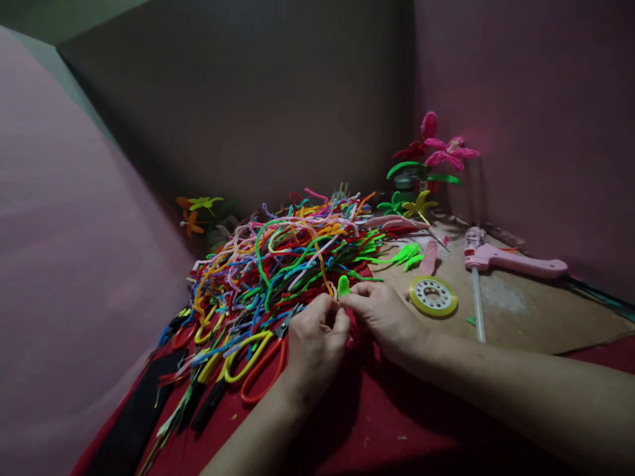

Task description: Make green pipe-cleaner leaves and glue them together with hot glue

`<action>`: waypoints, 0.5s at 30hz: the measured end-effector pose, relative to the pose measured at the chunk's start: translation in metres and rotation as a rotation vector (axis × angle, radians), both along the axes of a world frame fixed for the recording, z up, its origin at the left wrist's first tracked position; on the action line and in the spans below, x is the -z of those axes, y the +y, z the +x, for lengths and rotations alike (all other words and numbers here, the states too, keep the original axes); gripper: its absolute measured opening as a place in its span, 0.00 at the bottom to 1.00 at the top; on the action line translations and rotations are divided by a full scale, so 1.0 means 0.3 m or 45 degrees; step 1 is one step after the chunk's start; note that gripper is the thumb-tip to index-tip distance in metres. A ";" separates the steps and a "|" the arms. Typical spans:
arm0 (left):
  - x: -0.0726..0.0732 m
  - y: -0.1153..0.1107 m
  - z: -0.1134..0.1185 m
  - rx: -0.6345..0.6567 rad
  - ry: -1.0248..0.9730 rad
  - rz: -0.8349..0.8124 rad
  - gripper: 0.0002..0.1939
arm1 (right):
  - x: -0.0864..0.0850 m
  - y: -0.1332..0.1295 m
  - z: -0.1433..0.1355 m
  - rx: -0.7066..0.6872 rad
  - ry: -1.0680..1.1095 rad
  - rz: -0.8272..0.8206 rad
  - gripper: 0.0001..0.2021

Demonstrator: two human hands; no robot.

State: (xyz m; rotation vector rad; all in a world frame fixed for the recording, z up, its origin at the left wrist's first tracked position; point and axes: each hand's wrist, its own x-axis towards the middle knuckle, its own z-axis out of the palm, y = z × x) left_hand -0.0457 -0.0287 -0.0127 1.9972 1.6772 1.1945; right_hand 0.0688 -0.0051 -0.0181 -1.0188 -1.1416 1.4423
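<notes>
Near the middle, my left hand [317, 340] and my right hand [387, 317] meet with fingertips almost touching. Between them a small, fuzzy green pipe-cleaner leaf [343, 285] stands up. Thumb and forefinger of my right hand pinch it near its base. The fingers of my left hand are curled closed around its lower end, which they mostly hide. Just behind lies a large tangled heap of colourful pipe cleaners [292, 254]. Scissors with yellow and orange handles [262, 360] rest beside my left wrist.
On a brown board [540, 324] to the right lie a yellow-rimmed tape roll [454, 304] and a pink glue gun [520, 259] with a clear glue stick. Several green leaves [407, 254] are near the heap. Pink pipe-cleaner flowers [451, 153] stand behind. Red cloth [367, 423] covers the front.
</notes>
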 end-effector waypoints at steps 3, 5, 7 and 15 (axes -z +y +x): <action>0.000 -0.001 -0.002 -0.010 0.068 0.036 0.07 | 0.012 0.005 -0.004 -0.006 0.084 -0.050 0.09; -0.016 0.002 -0.010 0.108 -0.154 -0.244 0.07 | 0.008 0.010 0.004 0.005 0.119 -0.061 0.09; -0.035 0.006 -0.020 0.252 -0.435 -0.559 0.10 | -0.001 0.012 0.014 0.006 0.153 -0.058 0.10; -0.055 0.007 0.004 0.164 -0.540 -0.592 0.07 | -0.012 0.009 0.018 0.031 0.059 -0.053 0.10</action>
